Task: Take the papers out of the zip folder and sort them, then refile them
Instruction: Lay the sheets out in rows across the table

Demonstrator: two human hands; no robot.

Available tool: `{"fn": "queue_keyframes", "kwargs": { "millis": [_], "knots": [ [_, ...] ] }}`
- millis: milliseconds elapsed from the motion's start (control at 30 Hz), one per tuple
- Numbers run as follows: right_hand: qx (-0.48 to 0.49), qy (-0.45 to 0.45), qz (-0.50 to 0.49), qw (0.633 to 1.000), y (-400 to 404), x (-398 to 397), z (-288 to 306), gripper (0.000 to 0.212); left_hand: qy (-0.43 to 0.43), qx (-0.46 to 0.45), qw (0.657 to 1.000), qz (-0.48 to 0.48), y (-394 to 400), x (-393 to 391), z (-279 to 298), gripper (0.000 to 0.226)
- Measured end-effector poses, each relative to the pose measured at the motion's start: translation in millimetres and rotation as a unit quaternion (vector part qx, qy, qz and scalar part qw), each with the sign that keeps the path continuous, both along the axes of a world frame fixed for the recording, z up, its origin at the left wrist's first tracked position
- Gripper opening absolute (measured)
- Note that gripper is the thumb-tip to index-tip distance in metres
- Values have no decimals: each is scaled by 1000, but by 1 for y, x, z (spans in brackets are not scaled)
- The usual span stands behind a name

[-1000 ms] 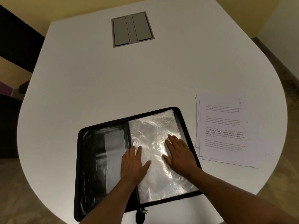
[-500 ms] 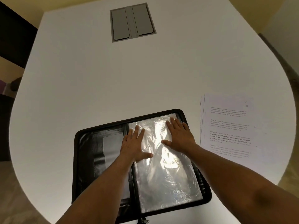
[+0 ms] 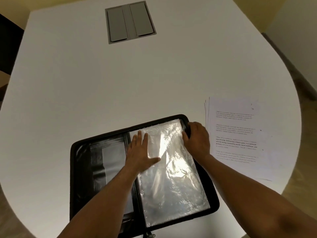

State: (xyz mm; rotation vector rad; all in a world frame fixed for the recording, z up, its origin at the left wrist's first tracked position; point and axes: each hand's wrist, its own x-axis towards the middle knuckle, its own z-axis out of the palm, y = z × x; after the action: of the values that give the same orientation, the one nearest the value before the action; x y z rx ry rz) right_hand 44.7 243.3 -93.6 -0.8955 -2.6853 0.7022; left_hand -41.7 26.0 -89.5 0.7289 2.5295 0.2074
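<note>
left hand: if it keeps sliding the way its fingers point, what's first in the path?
The left hand lies flat on the plastic sleeve, fingers pointing away from the person. Straight on, it would likely meet the zip folder at its raised far rim first, then bare table. The rim's height is unclear.

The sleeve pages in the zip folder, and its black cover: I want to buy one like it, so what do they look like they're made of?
Sleeve pages: thin clear plastic, glossy, judging by wrinkles and glare. Zip folder cover: black, slightly shiny, perhaps faux leather; uncertain.
</note>
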Motion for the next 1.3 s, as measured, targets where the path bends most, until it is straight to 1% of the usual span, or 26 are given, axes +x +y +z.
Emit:
{"fn": "queue_keyframes", "kwargs": {
  "millis": [100,133,200,267,333,400,467,533,567,633,667,733,800,867,933,967,1067,1133,1200,1267,1300],
  "knots": [
    [-18,17,-110,994,26,27,7,40,62,100,993,15,25,18,7,85],
    [-13,13,-135,991,37,38,7,41,60,136,989,16,37,26,11,76],
    [-13,-13,-186,982,63,61,10,44,7,196,981,9,64,42,17,65],
    [-32,-50,-253,966,92,88,14,52,-65,223,972,-21,95,63,23,62],
    [-62,-84,-316,943,113,109,19,62,-127,228,964,-39,117,78,27,66],
    [-93,-102,-385,912,134,133,24,71,-195,230,953,-38,144,94,32,70],
    [-143,-102,-411,895,150,152,24,80,-248,219,944,-14,168,106,34,76],
    [-206,-101,-390,892,160,164,20,87,-285,213,934,30,188,111,31,78],
    [-227,-113,-373,893,162,167,17,88,-300,221,926,57,196,112,27,73],
    [-250,-139,-348,893,167,169,13,86,-305,236,915,117,207,113,20,62],
    [-260,-147,-343,891,168,169,12,84,-296,239,913,146,211,113,19,62],
    [-248,-178,-340,889,170,168,11,83,-288,235,908,194,218,110,15,64],
    [-181,-217,-341,897,174,168,11,84,-294,227,899,232,225,106,11,64],
    [-147,-206,-344,904,180,170,11,90,-287,220,894,264,232,103,10,58],
    [-152,-191,-347,905,190,174,9,97,-271,210,896,283,237,101,10,55],
    [-162,-194,-343,904,196,177,7,100,-270,204,896,288,240,100,10,57],
    [-227,-213,-312,897,212,180,5,102,-289,200,890,290,248,101,8,62],
    [-256,-225,-280,897,217,177,5,95,-309,210,876,305,254,103,7,60],
    [-272,-239,-253,897,218,174,5,85,-325,216,863,322,260,105,7,50],
    [-260,-251,-233,903,218,172,5,74,-329,217,858,329,263,105,4,42],
    [-259,-240,-226,908,220,171,5,65,-331,218,858,328,263,104,2,42]
  ]
}}
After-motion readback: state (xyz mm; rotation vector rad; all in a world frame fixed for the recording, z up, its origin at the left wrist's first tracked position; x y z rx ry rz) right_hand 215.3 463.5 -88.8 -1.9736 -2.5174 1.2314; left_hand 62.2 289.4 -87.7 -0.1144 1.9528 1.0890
